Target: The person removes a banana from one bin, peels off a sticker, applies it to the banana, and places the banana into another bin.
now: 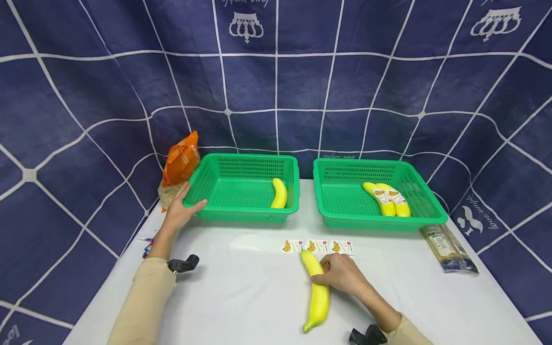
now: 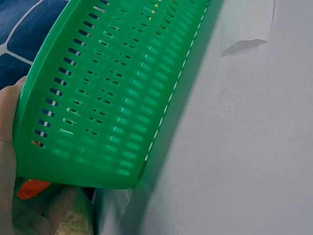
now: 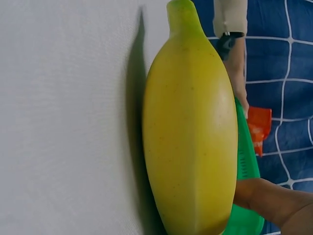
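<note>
In the head view my right hand point(image 1: 342, 273) pinches a yellow banana point(image 1: 319, 302) near its upper half, with the thumb across its top. The banana fills the middle of the right wrist view point(image 3: 190, 132), and no label shows on it. Just beyond it lies a strip of banana stickers point(image 1: 317, 246) on pale backing paper. My left hand point(image 1: 178, 211) touches the front left corner of the left green basket point(image 1: 241, 215), fingers along its side and thumb near the front rim. Inside that basket lies one banana point(image 1: 279, 193).
The right green basket point(image 1: 366, 221) holds two labelled bananas point(image 1: 388, 199). An orange bag point(image 1: 182, 160) stands behind my left hand. At the right lies a clear packet point(image 1: 448, 249). Small coloured items point(image 1: 148, 245) sit by the left forearm. A dark blue curtain point(image 1: 276, 81) encloses the white table point(image 1: 241, 292).
</note>
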The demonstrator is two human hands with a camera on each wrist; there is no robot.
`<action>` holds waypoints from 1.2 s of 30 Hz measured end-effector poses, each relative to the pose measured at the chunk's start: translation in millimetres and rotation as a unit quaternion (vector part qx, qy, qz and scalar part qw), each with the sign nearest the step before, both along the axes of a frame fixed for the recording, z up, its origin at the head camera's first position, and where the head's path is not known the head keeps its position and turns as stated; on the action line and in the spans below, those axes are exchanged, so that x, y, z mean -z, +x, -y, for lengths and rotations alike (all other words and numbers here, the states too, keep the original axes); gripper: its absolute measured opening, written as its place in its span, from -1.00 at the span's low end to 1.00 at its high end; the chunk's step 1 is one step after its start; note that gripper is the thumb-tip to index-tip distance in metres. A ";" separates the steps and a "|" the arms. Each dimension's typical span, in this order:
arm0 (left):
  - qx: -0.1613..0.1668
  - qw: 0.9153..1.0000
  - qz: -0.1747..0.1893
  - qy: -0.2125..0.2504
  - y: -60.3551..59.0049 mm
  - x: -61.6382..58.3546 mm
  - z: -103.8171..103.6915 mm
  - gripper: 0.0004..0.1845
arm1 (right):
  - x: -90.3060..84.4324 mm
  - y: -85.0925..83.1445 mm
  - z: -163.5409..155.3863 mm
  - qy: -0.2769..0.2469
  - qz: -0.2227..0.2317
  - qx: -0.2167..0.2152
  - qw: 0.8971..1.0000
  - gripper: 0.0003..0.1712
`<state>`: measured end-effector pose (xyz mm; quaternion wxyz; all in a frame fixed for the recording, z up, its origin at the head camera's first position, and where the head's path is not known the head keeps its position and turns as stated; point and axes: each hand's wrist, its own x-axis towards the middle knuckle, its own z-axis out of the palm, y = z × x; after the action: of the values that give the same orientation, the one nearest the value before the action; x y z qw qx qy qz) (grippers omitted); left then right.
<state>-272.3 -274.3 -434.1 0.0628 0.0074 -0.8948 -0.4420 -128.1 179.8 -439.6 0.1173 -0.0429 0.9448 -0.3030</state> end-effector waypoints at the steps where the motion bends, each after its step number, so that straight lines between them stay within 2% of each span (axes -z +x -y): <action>1: 0.002 1.000 -0.002 -0.002 -1.2 -0.5 -0.3 0.03 | 0.0 -0.4 -0.4 -0.001 0.001 0.002 1.000 -0.45; 5: 0.006 1.000 -0.005 -0.004 -4.0 -1.7 -0.2 0.03 | 0.6 -2.1 -1.4 -0.001 0.005 0.000 1.000 -0.45; 12: -0.001 1.000 0.002 -0.006 -1.7 -3.9 1.8 0.04 | 0.9 -3.0 -0.8 -0.004 0.014 -0.005 1.000 -0.42; 19: -0.016 0.999 0.021 -0.030 6.6 -14.1 -4.3 0.09 | 0.7 -2.5 0.0 -0.012 0.013 -0.005 1.000 -0.44; 22: -0.028 0.998 0.011 -0.056 13.0 -19.0 -9.2 0.08 | 1.1 -2.1 0.1 -0.012 0.009 -0.007 1.000 -0.45; 25: -0.042 0.995 -0.018 -0.084 22.7 -24.9 -16.6 0.04 | 1.5 -1.9 0.0 -0.012 0.007 -0.008 1.000 -0.45; 30: -0.053 0.986 -0.106 -0.114 48.3 -37.7 -42.0 -0.02 | 2.5 -1.4 -1.6 -0.009 0.009 -0.005 1.000 -0.45; 33: -0.035 0.980 -0.152 -0.124 68.5 -44.2 -66.2 -0.03 | 3.0 -1.1 -3.0 -0.008 0.011 -0.002 1.000 -0.44; 36: 0.004 0.977 -0.159 -0.145 88.9 -47.3 -92.5 0.00 | 3.7 -0.7 -3.5 -0.008 0.011 -0.002 1.000 -0.43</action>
<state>-183.4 -181.8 -386.9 0.2030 -0.0752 -0.9281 -0.3029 -128.8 183.3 -443.2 0.1281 -0.0428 0.9407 -0.3111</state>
